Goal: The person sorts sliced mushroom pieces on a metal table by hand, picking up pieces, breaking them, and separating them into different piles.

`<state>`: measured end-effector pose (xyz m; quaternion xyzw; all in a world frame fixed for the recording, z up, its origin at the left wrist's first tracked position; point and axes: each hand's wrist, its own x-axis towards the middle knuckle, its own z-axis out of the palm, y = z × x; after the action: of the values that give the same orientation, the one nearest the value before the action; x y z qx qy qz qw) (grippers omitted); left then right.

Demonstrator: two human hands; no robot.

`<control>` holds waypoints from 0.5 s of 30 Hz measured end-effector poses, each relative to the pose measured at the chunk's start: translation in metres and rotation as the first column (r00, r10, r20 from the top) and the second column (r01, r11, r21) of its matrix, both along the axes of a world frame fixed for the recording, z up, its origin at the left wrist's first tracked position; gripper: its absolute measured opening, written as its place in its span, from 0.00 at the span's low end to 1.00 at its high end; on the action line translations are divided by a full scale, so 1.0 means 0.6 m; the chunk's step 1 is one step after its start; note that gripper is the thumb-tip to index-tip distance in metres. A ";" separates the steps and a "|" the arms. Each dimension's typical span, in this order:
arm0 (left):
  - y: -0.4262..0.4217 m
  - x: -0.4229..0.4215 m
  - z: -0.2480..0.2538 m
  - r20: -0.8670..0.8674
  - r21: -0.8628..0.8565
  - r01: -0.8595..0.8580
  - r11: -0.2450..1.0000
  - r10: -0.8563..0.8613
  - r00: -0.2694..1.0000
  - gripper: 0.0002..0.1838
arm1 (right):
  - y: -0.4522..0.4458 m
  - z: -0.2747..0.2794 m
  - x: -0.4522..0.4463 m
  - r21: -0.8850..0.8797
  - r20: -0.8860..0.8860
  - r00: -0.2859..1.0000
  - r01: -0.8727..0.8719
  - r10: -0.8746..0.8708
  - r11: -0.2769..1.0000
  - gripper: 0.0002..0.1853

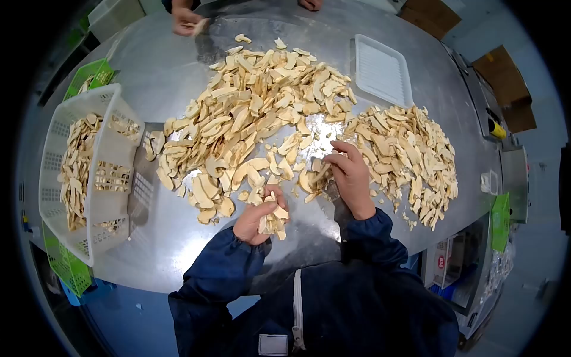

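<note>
My left hand [253, 225] is closed around a small bunch of dried mushroom slices [273, 221], cream-coloured with tan edges, just above the near side of the table. To its right, my right hand [354, 181] has its fingers bent over a slender brownish mushroom slice [322, 174], seemingly pinched between fingers and thumb; the thumb is mostly hidden. In front of both hands spreads a large heap of mushroom slices [244, 113]. A second heap of smaller slices [410, 160] lies to the right of my right hand.
A white perforated basket [89, 172] with slices inside stands at the left, near green baskets [65, 262]. At the back right of the metal table [160, 262] lies a white tray [382, 71]. Across the table, another person's hand [185, 21] holds a slice.
</note>
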<state>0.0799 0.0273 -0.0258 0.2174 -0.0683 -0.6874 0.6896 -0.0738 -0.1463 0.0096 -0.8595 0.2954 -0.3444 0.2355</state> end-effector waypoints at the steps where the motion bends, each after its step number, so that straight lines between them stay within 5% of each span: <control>1: 0.001 0.000 0.000 0.017 0.009 0.006 1.000 -0.006 1.000 0.14 | 0.003 0.004 0.002 0.059 0.061 0.997 -0.042 0.038 0.997 0.11; 6: 0.001 -0.001 0.011 0.154 0.078 0.031 0.996 -0.042 0.987 0.17 | 0.015 -0.007 -0.001 0.391 0.293 0.953 -0.186 0.070 0.901 0.13; 9: -0.005 0.000 0.031 0.304 -0.006 0.126 0.992 -0.118 0.945 0.24 | 0.022 0.004 0.003 0.374 0.279 0.959 -0.154 0.047 0.915 0.14; 15: 0.003 0.000 0.037 0.249 -0.026 0.104 0.994 -0.094 0.964 0.30 | 0.039 0.004 0.017 0.048 0.129 0.970 -0.215 0.207 0.976 0.18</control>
<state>0.0798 0.0292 -0.0038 0.2843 -0.1775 -0.6871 0.6447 -0.0638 -0.1229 0.0121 -0.8555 0.1979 -0.3604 0.3149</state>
